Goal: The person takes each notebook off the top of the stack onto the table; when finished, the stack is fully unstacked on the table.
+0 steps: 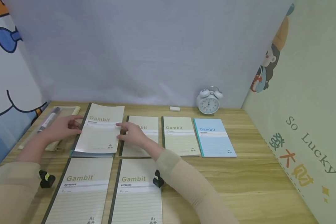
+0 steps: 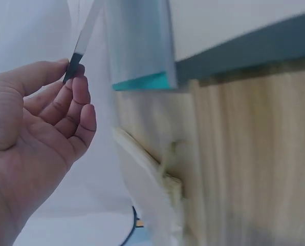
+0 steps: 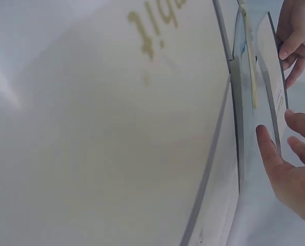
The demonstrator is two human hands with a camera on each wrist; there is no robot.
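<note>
The raised notebook (image 1: 100,132) was a cream-covered Gambit book with a dark spine strip, faint ruled lines on its cover and a grey band under the title. It sat at the left of the back row on the wooden desk (image 1: 254,174), on top of a teal-edged book whose corner (image 1: 72,153) showed below it, with its near edge lifted a little.

The left hand (image 1: 62,126) was at the notebook's spine edge, fingers curled, with the thumb and forefinger pinching that dark edge; the left wrist view showed the fingertips (image 2: 75,72) closed on the thin dark strip. The right hand (image 1: 132,133) lay at the notebook's right edge, fingers fairly straight and relaxed, their tips touching the cover's edge while the palm rested over the neighbouring cream notebook (image 1: 145,130).

Beside these in the back row lay another cream notebook (image 1: 179,135) and a blue notebook (image 1: 214,137). Two more cream Gambit notebooks (image 1: 81,189) lay in the front row. A white alarm clock (image 1: 208,101) stood behind.
</note>
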